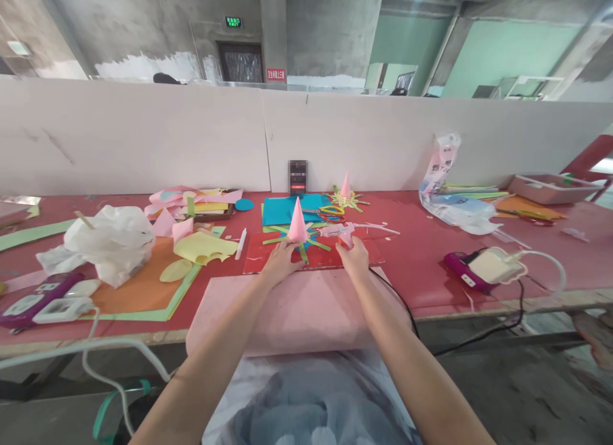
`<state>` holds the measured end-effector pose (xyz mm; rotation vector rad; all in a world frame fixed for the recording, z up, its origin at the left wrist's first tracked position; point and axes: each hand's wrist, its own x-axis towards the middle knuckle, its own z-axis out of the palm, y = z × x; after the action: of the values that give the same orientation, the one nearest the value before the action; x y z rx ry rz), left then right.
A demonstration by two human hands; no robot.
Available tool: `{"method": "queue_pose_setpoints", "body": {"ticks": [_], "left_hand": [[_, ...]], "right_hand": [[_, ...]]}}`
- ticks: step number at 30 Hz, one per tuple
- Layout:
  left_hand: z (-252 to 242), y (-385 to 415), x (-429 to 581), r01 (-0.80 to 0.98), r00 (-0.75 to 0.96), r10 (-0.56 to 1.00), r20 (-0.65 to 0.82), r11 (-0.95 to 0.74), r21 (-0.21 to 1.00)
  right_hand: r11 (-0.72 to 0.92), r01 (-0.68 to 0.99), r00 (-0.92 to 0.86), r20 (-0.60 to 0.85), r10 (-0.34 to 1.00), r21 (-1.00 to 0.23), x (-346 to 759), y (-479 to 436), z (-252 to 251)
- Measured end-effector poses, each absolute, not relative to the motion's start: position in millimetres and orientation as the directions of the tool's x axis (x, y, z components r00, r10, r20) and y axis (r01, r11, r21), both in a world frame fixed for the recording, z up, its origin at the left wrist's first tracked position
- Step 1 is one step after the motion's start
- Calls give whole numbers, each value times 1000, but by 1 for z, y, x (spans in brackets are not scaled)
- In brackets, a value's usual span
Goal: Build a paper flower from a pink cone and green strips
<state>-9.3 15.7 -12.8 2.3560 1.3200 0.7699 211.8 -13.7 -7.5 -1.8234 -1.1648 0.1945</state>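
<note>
In the middle of the head view a pink paper cone (pixel 297 223) stands upright on a star of blue and yellow-green paper strips (pixel 324 245). My left hand (pixel 278 265) holds the left front edge of this piece, fingers by the cone's base and thumb near a strip. My right hand (pixel 355 256) is closed round the handle of a pink hot glue gun (pixel 335 232), whose nozzle points left at the strips. Beneath lies a red sheet (pixel 258 255). Behind are scissors (pixel 330 211) on blue sheets (pixel 278 210). A similar cone piece (pixel 345 188) stands farther back.
Left are paper scraps (pixel 165 199), a crumpled white bag (pixel 112 237), orange paper (pixel 138 292) and a white glue stick (pixel 241 244). A phone (pixel 297 177) leans against the partition (pixel 191 138). Right are a purple power strip (pixel 462 271), plastic packaging (pixel 445 189) and a pink tray (pixel 550 189).
</note>
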Motion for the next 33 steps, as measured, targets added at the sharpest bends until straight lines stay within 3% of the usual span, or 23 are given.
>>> {"method": "queue_pose_setpoints", "body": {"ticks": [10, 27, 33], "left_hand": [[-13, 15, -9, 637, 465, 820, 335, -572, 517], [-14, 17, -8, 668, 423, 864, 272, -501, 550], [-14, 16, -9, 638, 433, 844, 316, -535, 554]], "right_hand": [[-127, 629, 532, 306, 789, -767, 210, -16, -3], [-140, 624, 535, 289, 794, -769, 211, -15, -5], [-148, 629, 527, 279, 803, -763, 210, -16, -3]]}}
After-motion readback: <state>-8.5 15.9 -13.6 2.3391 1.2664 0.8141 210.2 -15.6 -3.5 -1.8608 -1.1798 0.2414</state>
